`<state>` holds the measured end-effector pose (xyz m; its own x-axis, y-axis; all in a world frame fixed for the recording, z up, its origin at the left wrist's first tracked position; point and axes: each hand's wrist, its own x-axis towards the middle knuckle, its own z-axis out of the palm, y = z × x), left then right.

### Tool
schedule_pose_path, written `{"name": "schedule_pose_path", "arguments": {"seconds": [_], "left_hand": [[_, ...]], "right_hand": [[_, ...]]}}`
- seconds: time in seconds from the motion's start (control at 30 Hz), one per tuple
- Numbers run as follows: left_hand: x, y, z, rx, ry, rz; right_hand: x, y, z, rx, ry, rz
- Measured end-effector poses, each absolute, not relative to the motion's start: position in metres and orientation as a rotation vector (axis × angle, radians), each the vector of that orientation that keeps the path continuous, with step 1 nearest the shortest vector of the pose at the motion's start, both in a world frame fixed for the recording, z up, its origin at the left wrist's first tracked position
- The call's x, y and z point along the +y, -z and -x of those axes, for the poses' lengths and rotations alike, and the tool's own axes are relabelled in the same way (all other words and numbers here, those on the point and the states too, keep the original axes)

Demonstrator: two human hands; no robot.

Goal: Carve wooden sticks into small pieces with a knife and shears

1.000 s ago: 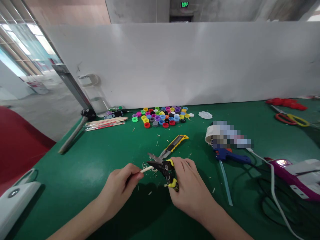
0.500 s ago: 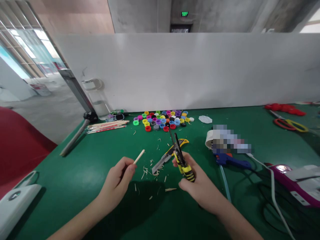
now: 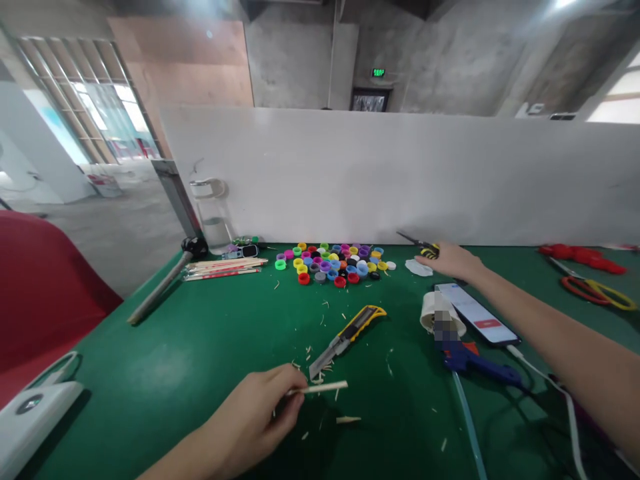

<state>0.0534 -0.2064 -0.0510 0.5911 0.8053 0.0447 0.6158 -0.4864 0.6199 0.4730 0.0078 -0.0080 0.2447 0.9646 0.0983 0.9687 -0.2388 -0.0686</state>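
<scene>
the left hand [image 3: 260,413], over the near half of the green worktop [image 3: 220,333], pinches a pale wooden stick [image 3: 327,387] between thumb and forefinger; its bare length points toward the right edge. the right hand [image 3: 455,261] reaches out to the far edge, closed round the black-and-yellow handles of the pliers [image 3: 425,249], their slim tip toward the far left corner. whether the pliers touch the worktop, i cannot tell. just under that hand lies a crinkled white piece [image 3: 419,268].

in the middle of the worktop, just beyond the stick, lies a yellow utility knife [image 3: 350,337], blade out and aimed at the near edge, with wood shavings about its tip. a pointed wood offcut [image 3: 347,420] lies nearer the near edge. coloured bottle caps [image 3: 325,266] crowd the far edge, and a bundle of thin sticks [image 3: 225,267] lies by the far left corner. toward the right edge are a blue glue gun [image 3: 470,360], a phone [image 3: 477,313] and scissors [image 3: 597,287].
</scene>
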Motion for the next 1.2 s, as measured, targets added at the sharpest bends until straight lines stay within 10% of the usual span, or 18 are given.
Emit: {"name": "schedule_pose_path", "arguments": {"seconds": [0.43, 0.83, 1.2], "left_hand": [[-0.19, 0.069, -0.052, 1.137, -0.52, -2.429], [-0.183, 0.054, -0.047, 1.32, -0.491, -2.247], [-0.14, -0.002, -0.022, 1.165, -0.451, -2.273]], "right_hand": [[0.055, 0.052, -0.49, -2.038, 0.245, 2.416], [-0.105, 0.039, -0.341, -2.776, -0.259, 0.974], [-0.146, 0.052, -0.328, -2.792, -0.199, 1.106]]}}
